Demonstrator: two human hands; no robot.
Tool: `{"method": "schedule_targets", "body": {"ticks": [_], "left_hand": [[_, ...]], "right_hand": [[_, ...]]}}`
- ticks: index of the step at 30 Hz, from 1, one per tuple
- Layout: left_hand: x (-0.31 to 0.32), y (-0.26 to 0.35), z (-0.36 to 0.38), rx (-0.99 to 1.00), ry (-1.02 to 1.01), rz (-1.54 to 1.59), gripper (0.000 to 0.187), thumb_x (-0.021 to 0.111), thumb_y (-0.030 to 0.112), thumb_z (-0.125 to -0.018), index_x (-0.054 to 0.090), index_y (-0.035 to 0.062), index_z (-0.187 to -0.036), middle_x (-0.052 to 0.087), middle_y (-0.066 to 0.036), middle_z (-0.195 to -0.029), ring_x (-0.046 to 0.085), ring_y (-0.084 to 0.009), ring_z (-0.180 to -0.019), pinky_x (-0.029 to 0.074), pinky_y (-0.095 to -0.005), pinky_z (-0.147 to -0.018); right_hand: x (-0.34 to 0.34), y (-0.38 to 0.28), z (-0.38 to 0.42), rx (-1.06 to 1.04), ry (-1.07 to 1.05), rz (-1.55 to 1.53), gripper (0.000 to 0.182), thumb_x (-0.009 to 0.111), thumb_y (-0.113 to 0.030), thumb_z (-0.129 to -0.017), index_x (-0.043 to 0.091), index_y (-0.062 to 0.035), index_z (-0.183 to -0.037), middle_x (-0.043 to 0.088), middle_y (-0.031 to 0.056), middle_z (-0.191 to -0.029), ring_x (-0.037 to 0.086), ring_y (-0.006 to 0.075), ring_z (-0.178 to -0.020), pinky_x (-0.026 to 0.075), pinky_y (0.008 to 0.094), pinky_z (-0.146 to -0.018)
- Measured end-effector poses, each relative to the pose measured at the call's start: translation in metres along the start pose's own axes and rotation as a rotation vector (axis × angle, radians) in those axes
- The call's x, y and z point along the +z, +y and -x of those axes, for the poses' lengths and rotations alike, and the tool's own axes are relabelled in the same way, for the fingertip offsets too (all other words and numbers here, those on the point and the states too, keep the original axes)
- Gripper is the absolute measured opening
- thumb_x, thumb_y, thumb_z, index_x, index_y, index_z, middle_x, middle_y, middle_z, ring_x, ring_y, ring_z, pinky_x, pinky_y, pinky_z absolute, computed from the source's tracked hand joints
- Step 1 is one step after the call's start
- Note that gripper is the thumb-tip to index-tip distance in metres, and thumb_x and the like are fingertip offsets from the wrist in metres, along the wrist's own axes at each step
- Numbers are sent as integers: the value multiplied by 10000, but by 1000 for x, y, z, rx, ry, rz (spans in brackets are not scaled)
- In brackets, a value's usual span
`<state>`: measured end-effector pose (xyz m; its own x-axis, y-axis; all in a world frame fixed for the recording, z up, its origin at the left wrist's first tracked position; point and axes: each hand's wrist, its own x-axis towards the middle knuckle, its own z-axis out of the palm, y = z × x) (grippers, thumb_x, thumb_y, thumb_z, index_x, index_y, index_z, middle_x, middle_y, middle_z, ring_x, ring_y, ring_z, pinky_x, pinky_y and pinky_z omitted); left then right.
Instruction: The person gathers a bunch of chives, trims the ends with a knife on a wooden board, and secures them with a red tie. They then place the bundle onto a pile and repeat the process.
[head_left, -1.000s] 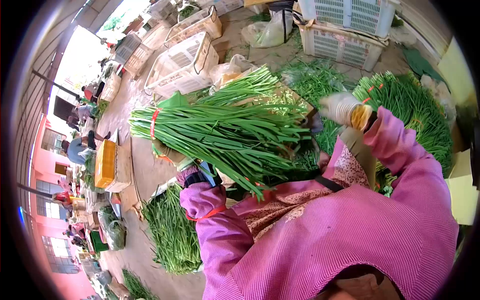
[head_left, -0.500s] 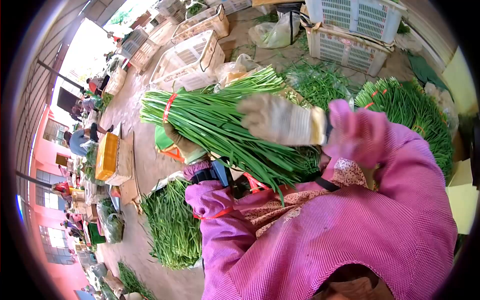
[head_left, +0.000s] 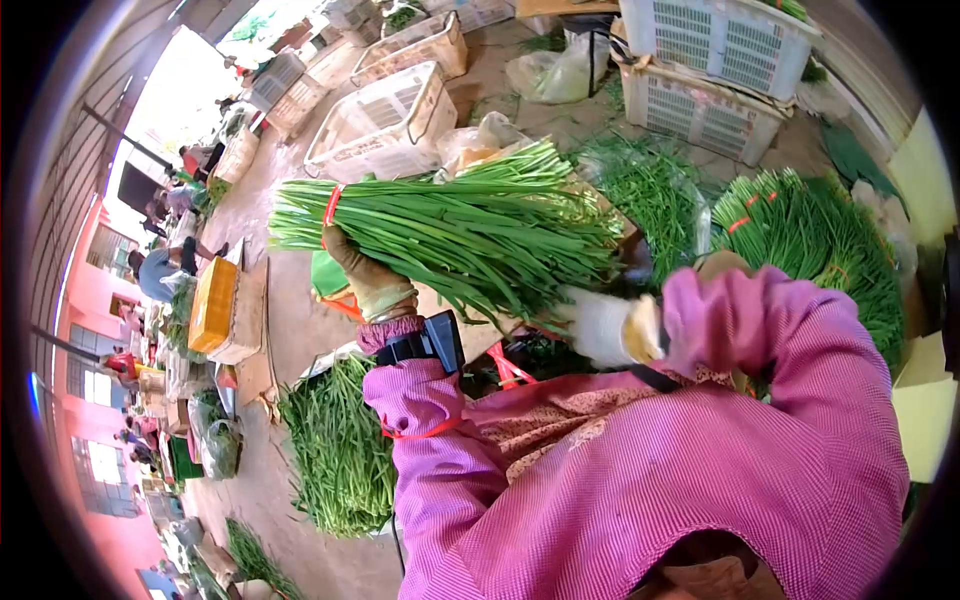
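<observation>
A long bundle of green garlic chives (head_left: pixel 450 225) lies crosswise in front of me, its cut pale ends at the left and its leaf tips at the right. A red band (head_left: pixel 332 204) ties it near the cut ends. My left hand (head_left: pixel 368 278), in a tan glove, is closed around the bundle just beside the band. Below the leaf tips is my right hand (head_left: pixel 600 328) in a pale glove, smeared by motion; its fingers are not clear. Behind the bundle lie more chives (head_left: pixel 525 165) with light stalks.
Banded chive bundles (head_left: pixel 800 225) lie at the right, loose greens (head_left: pixel 645 195) beyond the held bundle. A chive pile (head_left: pixel 345 445) sits at lower left. White crates (head_left: pixel 385 125) and stacked crates (head_left: pixel 705 110) stand behind; a yellow box (head_left: pixel 215 310) is at left, with people (head_left: pixel 160 272) farther off.
My right hand has swept down from above the leaves to below their tips. The bundle has turned to lie more level, and my left hand shows more fully beneath it.
</observation>
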<state>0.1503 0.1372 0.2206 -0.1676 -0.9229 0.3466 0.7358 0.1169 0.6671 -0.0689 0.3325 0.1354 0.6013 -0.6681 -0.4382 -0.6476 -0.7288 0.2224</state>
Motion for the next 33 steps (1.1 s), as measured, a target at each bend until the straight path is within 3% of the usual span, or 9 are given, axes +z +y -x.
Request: {"method": "schedule_targets", "body": {"ticks": [2,4,8,16,20,22,26,28,33], "left_hand": [[-1,11,-3,74,134,-107,670,586,583,-884,566,31,-1264,625,-121,-1214,597,-267,-1092,466,-409,-990],[6,19,0,128,161,-174,660,578,569,-899,556,34,-1284,628,-111,-1206,595,-259,-1095,456,-402,-995],[37,27,18,360,140,-467,690,690,350,-899,382,19,-1421,535,-84,-1312,560,-209,-1123,438,-363,-1005],[112,-16,112,706,-1123,-1685,522,697,233,-711,598,152,-1217,586,-60,-1242,562,-264,-1134,410,-489,-1003],[82,-38,151,940,-1080,-1716,469,628,226,-771,583,283,-1234,564,4,-1251,519,-223,-1172,396,-498,-1009],[75,-27,166,902,-1125,-1672,506,698,235,-733,586,243,-1226,588,-37,-1183,550,-231,-1116,429,-467,-966],[38,-19,208,-183,-679,-1559,710,800,329,-753,490,53,-1329,587,-97,-1171,588,-281,-1055,478,-386,-880],[22,-47,208,-814,-145,-505,815,767,350,-824,340,9,-1429,546,-120,-1269,553,-245,-1132,452,-391,-981],[15,-77,166,-824,14,-446,437,545,257,-986,512,-50,-1294,626,-156,-1191,610,-246,-1084,475,-317,-988]], "right_hand": [[81,1,22,70,539,244,376,576,-282,-852,644,-78,-1161,616,117,-1222,562,317,-1128,430,466,-964],[34,37,58,3,-330,-735,461,438,-382,-977,661,22,-985,657,208,-826,665,318,-765,531,505,-753],[-13,83,83,458,199,-1966,691,381,-606,-973,652,24,-1061,646,224,-796,651,253,-629,534,371,-493],[14,62,36,-715,36,-2784,658,493,-520,-961,434,-30,-1396,551,181,-1303,590,294,-1142,494,484,-976],[26,41,34,-565,-213,-3150,435,632,-325,-943,558,-48,-1270,672,97,-1122,672,177,-935,578,326,-814],[16,32,26,-302,226,-2897,380,627,-316,-945,593,-49,-1213,691,82,-1056,675,186,-914,568,326,-824],[55,36,-1,-131,591,-2516,565,680,-337,-875,499,-29,-1313,617,39,-1187,608,137,-1064,494,300,-951],[27,26,11,-90,666,-2568,597,666,-294,-876,452,-23,-1362,610,44,-1198,603,142,-1067,477,298,-966],[43,-1,-13,-86,739,-2334,689,682,-330,-895,373,-60,-1448,530,22,-1318,505,154,-1186,407,294,-1026]]}}
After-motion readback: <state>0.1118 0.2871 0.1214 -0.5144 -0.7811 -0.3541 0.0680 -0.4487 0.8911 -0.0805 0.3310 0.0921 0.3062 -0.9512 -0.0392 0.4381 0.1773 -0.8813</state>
